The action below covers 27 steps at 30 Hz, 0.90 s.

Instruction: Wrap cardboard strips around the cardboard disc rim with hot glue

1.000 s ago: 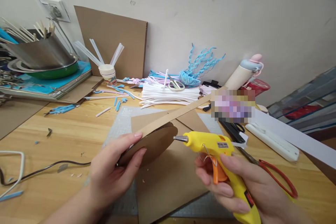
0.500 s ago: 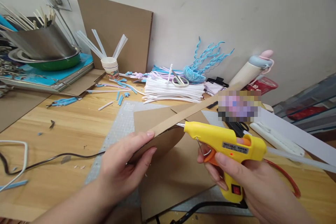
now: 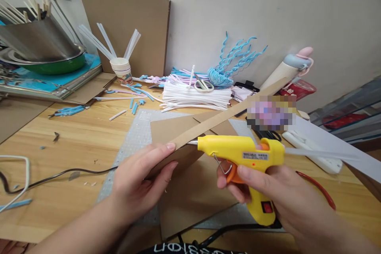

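Observation:
My left hand [image 3: 145, 174] pinches a long cardboard strip [image 3: 220, 118] together with a darker cardboard piece [image 3: 190, 158] beneath it, thumb below and fingers on top. The strip slants up to the right, its far end in front of the bottle. In my right hand [image 3: 268, 184] is a yellow hot glue gun [image 3: 229, 147], fingers around its grip and orange trigger. Its metal nozzle meets the strip's lower edge, close to my left fingertips. A clear glue stick [image 3: 318, 152] sticks out of the gun's back. Larger cardboard sheets [image 3: 190, 202] lie below on the grey cutting mat [image 3: 127, 139].
White pipe cleaners [image 3: 193, 99] with scissors [image 3: 204, 85] on top lie at the back. A paper cup [image 3: 121, 72] of glue sticks and a metal pot [image 3: 38, 41] stand left. A white power strip [image 3: 312, 152] and a bottle [image 3: 276, 73] are right. A black cable [image 3: 74, 174] crosses the table.
The glue gun has moved left along the strip, its nozzle now nearer my left fingertips. My left hand keeps its hold. The camera view has tilted down slightly.

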{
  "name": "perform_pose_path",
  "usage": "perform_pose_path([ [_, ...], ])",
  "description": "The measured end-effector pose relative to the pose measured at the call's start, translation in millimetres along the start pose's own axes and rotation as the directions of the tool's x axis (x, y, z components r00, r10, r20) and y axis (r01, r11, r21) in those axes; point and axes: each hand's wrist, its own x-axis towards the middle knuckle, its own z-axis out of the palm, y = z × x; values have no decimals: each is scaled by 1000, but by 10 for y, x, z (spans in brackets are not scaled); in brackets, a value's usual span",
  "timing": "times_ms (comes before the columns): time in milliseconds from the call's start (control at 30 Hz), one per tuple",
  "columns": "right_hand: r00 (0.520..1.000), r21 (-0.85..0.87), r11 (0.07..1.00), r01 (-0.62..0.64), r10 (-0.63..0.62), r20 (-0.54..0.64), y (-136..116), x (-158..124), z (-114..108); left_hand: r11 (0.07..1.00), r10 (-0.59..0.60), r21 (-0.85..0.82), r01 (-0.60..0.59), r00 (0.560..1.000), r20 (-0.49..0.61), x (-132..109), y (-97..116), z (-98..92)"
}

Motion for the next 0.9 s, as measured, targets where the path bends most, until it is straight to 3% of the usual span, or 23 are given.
perform_pose_path([
  [133, 987, 245, 961, -128, 100, 125, -59, 82, 21, 1000, 7, -10, -6, 1000, 8, 21, 10, -1],
  [233, 983, 298, 941, -160, 122, 140, -37, 80, 9, 1000, 12, -13, -12, 1000, 10, 24, 17, -2],
  [400, 997, 246, 968, -60, 47, 59, -30, 22, 8, 1000, 14, -9, -14, 1000, 14, 17, 12, -6],
  [700, 998, 228, 973, -22, 9, 56, -1, -42, 0, 1000, 19, -4, -19, 1000, 6, 39, 24, 1],
  [900, 1000, 87, 996, 29, -28, -7, 37, -64, -4, 1000, 18, -1, -18, 1000, 4, 37, 30, -2],
])
